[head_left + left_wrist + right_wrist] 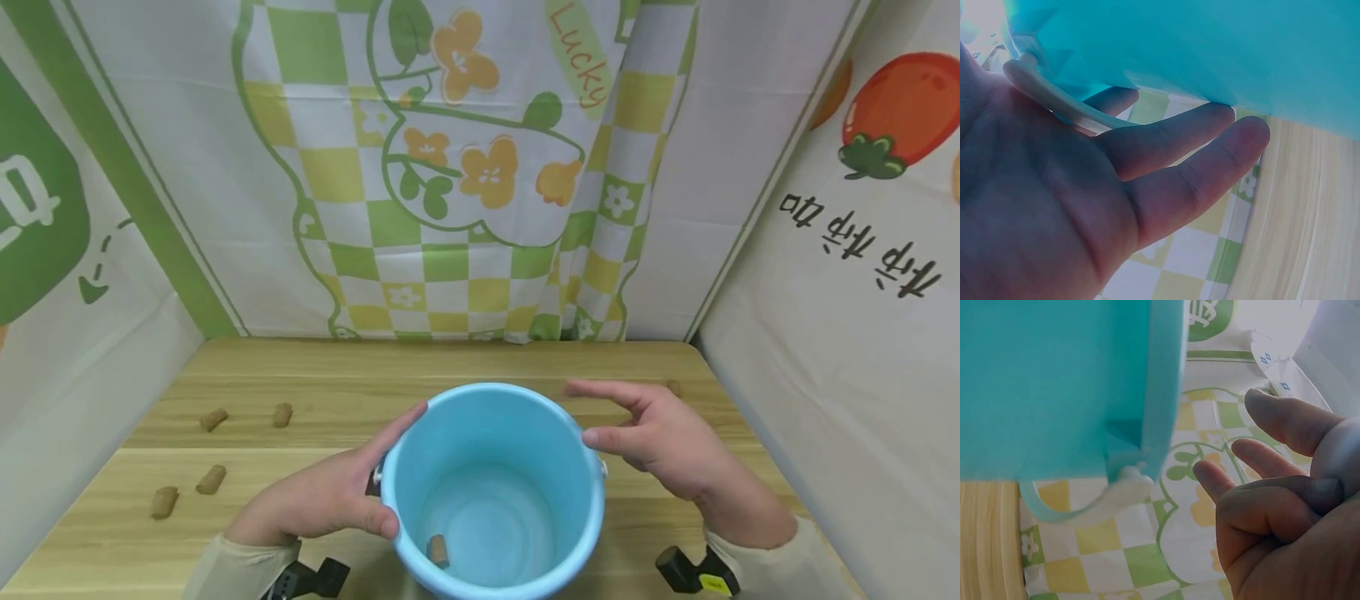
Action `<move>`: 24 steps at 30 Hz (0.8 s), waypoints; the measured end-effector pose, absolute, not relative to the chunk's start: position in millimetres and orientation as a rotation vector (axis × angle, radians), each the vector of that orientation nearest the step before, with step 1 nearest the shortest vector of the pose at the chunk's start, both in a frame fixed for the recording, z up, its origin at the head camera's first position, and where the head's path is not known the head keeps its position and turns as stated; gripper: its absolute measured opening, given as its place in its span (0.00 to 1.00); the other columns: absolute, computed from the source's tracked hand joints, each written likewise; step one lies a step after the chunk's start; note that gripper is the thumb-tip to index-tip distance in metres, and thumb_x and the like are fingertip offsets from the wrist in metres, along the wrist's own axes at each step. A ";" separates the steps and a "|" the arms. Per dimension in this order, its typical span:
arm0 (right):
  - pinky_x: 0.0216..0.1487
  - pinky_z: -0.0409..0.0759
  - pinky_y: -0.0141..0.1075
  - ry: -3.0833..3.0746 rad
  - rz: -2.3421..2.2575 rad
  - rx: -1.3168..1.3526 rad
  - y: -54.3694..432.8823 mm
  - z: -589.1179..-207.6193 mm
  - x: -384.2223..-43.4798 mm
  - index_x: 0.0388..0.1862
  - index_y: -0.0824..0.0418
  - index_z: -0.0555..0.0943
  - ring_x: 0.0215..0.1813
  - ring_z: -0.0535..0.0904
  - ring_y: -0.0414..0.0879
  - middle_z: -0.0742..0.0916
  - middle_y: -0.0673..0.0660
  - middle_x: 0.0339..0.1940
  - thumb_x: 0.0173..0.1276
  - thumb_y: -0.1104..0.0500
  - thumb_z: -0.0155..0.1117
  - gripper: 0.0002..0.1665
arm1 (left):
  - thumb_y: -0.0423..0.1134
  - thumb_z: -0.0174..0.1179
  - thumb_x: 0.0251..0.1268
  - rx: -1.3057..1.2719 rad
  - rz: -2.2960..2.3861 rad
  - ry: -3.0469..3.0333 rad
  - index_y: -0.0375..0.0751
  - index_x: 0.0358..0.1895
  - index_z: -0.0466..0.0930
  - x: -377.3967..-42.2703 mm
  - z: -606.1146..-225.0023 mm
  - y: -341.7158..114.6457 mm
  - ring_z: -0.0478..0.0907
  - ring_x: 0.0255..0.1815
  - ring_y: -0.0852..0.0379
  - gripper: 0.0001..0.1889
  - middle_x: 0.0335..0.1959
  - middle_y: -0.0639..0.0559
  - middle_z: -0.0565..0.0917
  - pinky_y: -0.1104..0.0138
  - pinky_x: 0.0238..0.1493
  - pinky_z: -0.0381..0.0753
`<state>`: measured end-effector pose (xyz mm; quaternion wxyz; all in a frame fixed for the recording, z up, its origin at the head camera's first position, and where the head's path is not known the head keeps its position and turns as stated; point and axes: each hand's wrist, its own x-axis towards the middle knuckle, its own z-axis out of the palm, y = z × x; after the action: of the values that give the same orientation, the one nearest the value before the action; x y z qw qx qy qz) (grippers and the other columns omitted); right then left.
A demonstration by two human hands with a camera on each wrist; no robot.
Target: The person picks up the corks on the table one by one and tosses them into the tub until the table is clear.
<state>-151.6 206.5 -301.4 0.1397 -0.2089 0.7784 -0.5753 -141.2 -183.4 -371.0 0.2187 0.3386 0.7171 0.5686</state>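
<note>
A light blue bucket (pixel 491 421) stands at the near middle of the table, its mouth facing up. Inside, a brown cork (pixel 438 551) lies on the bottom at the near left. My left hand (pixel 322 500) spreads against the bucket's left side, thumb at the near rim and fingers along the outer wall. In the left wrist view the white handle (pixel 1054 100) passes across those fairly straight fingers. To the right of the rim, my right hand (pixel 667 442) holds nothing. Its thumb and index finger are extended, while in the right wrist view some fingers (pixel 1260 519) are curled.
Several corks lie on the wooden table (pixel 330 367) at the left, among them one nearest cork (pixel 164 502). Another cork (pixel 674 387) is partly hidden behind the right hand. A checkered curtain (pixel 450 283) hangs behind, with printed fabric walls on both sides.
</note>
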 end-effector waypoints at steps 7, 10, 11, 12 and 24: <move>0.15 0.65 0.33 2.346 -1.668 -0.564 218.1 -297.5 -152.7 0.69 0.58 0.76 0.12 0.59 0.41 0.62 0.47 0.09 0.67 0.58 0.71 0.31 | 0.52 0.73 0.58 0.922 1.575 1.974 0.62 0.81 0.33 -141.5 -371.0 -183.4 0.69 0.64 0.36 0.59 0.73 0.35 0.60 0.58 0.57 0.75; 0.15 0.66 0.33 2.420 -1.661 -0.533 223.0 -295.4 -152.9 0.68 0.56 0.77 0.13 0.60 0.39 0.65 0.46 0.11 0.67 0.56 0.72 0.31 | 0.53 0.73 0.58 0.919 1.579 1.966 0.62 0.81 0.33 -141.2 -370.8 -183.4 0.69 0.64 0.36 0.59 0.73 0.35 0.60 0.58 0.57 0.75; 0.15 0.66 0.34 2.440 -1.661 -0.531 224.4 -294.6 -153.0 0.68 0.56 0.78 0.13 0.60 0.39 0.70 0.45 0.15 0.67 0.56 0.72 0.30 | 0.52 0.73 0.58 0.920 1.579 1.968 0.62 0.81 0.33 -141.1 -370.8 -183.4 0.69 0.64 0.36 0.59 0.73 0.35 0.60 0.58 0.57 0.75; 0.13 0.64 0.33 2.440 -1.674 -0.530 226.0 -293.8 -153.2 0.68 0.57 0.77 0.13 0.59 0.38 0.70 0.45 0.15 0.67 0.56 0.71 0.30 | 0.52 0.73 0.58 0.927 1.579 1.973 0.61 0.81 0.33 -140.8 -370.6 -183.4 0.69 0.64 0.36 0.59 0.73 0.35 0.60 0.58 0.57 0.75; 0.20 0.58 0.41 2.645 -1.899 -0.664 249.3 -292.5 -158.5 0.41 0.63 0.86 0.20 0.55 0.50 0.72 0.54 0.29 0.84 0.55 0.42 0.25 | 0.47 0.75 0.57 0.895 1.562 1.980 0.65 0.81 0.34 -140.4 -369.0 -184.3 0.70 0.64 0.38 0.60 0.73 0.39 0.61 0.58 0.58 0.74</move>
<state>-158.5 249.3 -292.5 -0.0905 -0.1989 0.7927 -0.5691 -140.4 -184.3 -369.0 0.2309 0.3253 0.7199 0.5679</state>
